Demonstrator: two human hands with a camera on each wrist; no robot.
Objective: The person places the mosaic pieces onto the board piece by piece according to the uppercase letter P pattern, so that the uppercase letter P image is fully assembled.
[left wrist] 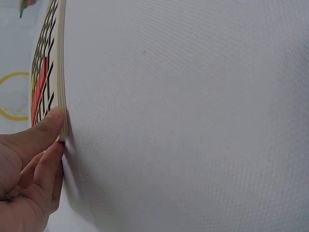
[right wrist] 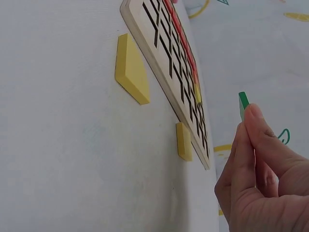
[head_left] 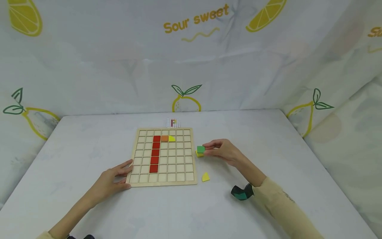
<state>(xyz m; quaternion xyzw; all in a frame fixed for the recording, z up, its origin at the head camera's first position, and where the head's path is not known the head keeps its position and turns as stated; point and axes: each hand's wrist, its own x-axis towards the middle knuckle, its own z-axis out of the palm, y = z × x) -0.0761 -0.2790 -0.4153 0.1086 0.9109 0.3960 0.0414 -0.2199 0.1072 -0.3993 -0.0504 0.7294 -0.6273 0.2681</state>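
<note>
My right hand (head_left: 222,151) pinches a small green square tile (head_left: 201,149) between thumb and fingertips, just off the right edge of the wooden grid board (head_left: 167,182). The right wrist view shows the tile (right wrist: 243,105) raised above the table. A yellow piece (head_left: 199,154) lies under it in the head view, partly covered. My left hand (head_left: 108,182) holds the board by its near left corner, thumb and fingertips at the rim (left wrist: 62,72). On the board, several red squares (head_left: 155,152) form a column, with an orange square (head_left: 164,138) and a yellow quarter-round (head_left: 171,138) beside its top.
Another yellow quarter-round piece (head_left: 205,177) lies on the table by the board's near right side. Behind the board is a small printed card (head_left: 173,122) with a coloured grid pattern. A dark band with a green patch (head_left: 242,192) shows by the right forearm. A lemon-print sheet hangs behind the table.
</note>
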